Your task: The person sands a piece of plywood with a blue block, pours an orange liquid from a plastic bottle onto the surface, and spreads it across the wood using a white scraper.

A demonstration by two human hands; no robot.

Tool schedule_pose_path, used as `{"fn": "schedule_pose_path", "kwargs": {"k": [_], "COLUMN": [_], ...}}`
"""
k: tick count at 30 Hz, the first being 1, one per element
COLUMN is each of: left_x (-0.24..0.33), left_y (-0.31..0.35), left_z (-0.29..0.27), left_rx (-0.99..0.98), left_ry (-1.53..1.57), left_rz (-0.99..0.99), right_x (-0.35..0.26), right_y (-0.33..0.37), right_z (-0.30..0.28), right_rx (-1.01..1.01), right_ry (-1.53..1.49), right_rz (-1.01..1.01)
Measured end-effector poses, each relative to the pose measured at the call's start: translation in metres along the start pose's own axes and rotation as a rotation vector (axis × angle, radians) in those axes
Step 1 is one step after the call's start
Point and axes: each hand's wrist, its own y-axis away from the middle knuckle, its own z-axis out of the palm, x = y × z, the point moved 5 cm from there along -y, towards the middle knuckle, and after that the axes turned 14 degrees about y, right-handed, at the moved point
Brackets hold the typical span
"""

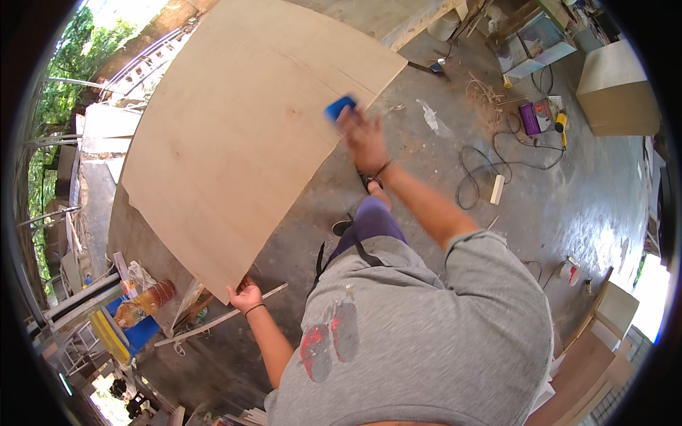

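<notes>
- Two bare hands, one person in a grey T-shirt (426,319), forearms out to either side.
- Left hand (246,295): at the near corner of a plywood sheet (213,142), thumb and fingers clamped on the edge.
- Plywood sheet: large, pale, fills upper left to centre, ahead of the person.
- Right hand (366,144): over the sheet's right edge, fingers at a blue block (341,108); motion blur, cannot tell how firmly closed.
- Blue block: over the sheet, near its right edge.
- Thin wood strip (222,314): just beside left hand.
- Short wood block (496,189): floor, right.
- Black cable (465,170): looped on floor, beyond wood block.
- Purple box (529,118): farther right, near yellow power tool (561,121).
</notes>
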Motion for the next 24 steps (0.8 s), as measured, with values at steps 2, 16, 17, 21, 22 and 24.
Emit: {"fn": "schedule_pose_path", "kwargs": {"k": [2, 16, 17, 21, 22, 24], "left_x": [-0.003, -0.020, -0.015, 0.011, 0.011, 0.015], "left_y": [-0.010, 0.004, 0.004, 0.011, 0.020, 0.037], "left_z": [-0.008, 0.003, 0.000, -0.028, -0.029, -0.026], "left_rx": [0.042, -0.047, -0.059, -0.055, -0.065, -0.125], "left_ry": [0.026, -0.021, -0.017, 0.060, 0.061, 0.033], "left_rz": [0.039, 0.022, 0.015, -0.044, -0.056, -0.057], "right_x": [-0.058, -0.121, -0.150, -0.102, -0.062, -0.001], "right_y": [0.037, 0.058, 0.067, 0.048, 0.034, 0.008], "right_z": [0.014, -0.006, -0.012, -0.010, -0.009, -0.025], "right_rx": [-0.091, -0.083, -0.146, -0.166, -0.140, -0.197], "right_ry": [0.005, -0.001, -0.126, 0.036, 0.155, 0.303], "right_rz": [-0.254, -0.594, -0.648, -0.702, -0.732, -0.772]}}
